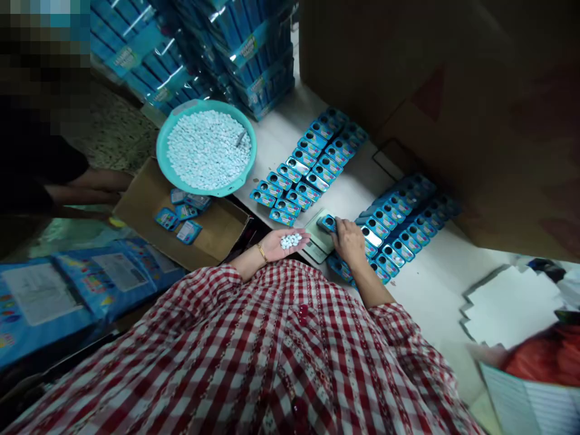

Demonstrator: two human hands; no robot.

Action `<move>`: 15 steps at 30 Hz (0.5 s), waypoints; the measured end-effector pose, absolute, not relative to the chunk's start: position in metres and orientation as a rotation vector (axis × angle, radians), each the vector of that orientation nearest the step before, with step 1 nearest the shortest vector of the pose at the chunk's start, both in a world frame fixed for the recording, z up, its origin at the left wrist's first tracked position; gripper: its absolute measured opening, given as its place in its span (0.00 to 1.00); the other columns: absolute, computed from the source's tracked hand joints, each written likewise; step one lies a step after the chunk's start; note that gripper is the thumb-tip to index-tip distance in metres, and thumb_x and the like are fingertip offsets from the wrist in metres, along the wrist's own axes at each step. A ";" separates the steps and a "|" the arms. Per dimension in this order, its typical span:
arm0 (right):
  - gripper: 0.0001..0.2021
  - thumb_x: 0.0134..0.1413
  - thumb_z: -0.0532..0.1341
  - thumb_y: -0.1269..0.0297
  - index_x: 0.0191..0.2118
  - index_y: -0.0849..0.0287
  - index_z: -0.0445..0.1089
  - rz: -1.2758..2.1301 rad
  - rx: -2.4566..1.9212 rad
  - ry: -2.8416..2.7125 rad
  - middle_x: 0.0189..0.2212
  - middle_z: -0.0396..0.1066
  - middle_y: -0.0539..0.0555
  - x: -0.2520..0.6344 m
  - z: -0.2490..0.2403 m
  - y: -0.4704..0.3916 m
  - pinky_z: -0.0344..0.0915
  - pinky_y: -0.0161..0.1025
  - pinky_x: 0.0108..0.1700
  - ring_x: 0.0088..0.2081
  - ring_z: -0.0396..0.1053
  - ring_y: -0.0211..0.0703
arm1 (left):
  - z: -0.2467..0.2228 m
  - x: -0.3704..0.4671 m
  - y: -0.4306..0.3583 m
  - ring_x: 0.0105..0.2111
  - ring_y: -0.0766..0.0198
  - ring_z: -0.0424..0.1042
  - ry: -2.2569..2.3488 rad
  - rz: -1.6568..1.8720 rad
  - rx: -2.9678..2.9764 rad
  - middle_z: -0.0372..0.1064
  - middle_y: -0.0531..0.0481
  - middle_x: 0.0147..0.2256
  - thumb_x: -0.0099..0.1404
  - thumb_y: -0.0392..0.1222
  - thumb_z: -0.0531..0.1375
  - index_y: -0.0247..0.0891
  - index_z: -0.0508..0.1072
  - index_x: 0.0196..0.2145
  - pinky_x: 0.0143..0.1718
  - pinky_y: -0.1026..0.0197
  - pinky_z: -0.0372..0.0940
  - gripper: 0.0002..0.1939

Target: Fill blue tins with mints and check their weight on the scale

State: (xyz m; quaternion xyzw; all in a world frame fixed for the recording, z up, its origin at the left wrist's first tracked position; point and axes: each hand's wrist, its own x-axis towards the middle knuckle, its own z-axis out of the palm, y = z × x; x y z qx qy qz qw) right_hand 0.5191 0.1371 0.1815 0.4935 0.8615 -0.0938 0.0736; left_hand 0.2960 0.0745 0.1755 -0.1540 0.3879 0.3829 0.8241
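Note:
My left hand (274, 244) is palm up near the table edge, with a small heap of white candies (290, 241) resting on its flattened palm and fingers. My right hand (350, 243) grips the side of a small blue tin (327, 223) with a round dark opening. That tin is on or just above a pale flat scale (319, 239) between my hands; whether it touches the scale I cannot tell. A turquoise basin (162, 148) full of similar white candies (203, 148) stands at the far left, a spoon (240, 138) stuck in it.
Blue tins (310, 148) stand in rows beyond the scale, with more rows (394, 217) to the right. An open cardboard box (217, 235) holds several tins. Wrapped blue packs (244, 54) are stacked behind; a large carton (408, 90) borders the table (435, 284). Another person's arms (90, 187) show at left.

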 end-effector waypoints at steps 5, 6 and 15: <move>0.25 0.59 0.53 0.60 0.60 0.64 0.56 -0.431 1.544 2.676 0.54 0.62 0.64 0.492 0.194 0.095 0.57 0.48 0.50 0.51 0.58 0.54 | 0.173 0.299 0.060 0.37 0.58 0.75 0.820 0.768 -0.349 0.75 0.35 0.36 0.66 0.33 0.48 0.23 0.70 0.45 0.42 0.57 0.67 0.16; 0.24 0.60 0.53 0.60 0.60 0.63 0.58 -0.517 1.478 2.700 0.53 0.63 0.63 0.483 0.198 0.084 0.58 0.48 0.50 0.50 0.59 0.53 | 0.173 0.300 0.056 0.35 0.60 0.75 0.827 0.762 -0.362 0.75 0.37 0.34 0.66 0.32 0.48 0.24 0.71 0.44 0.40 0.58 0.67 0.15; 0.15 0.61 0.50 0.69 0.49 0.58 0.67 -0.996 0.972 2.634 0.47 0.65 0.57 0.438 0.187 0.046 0.65 0.39 0.45 0.46 0.63 0.43 | 0.172 0.295 0.026 0.20 0.67 0.69 1.045 0.652 -0.451 0.69 0.48 0.20 0.68 0.35 0.48 0.29 0.73 0.33 0.28 0.64 0.66 0.15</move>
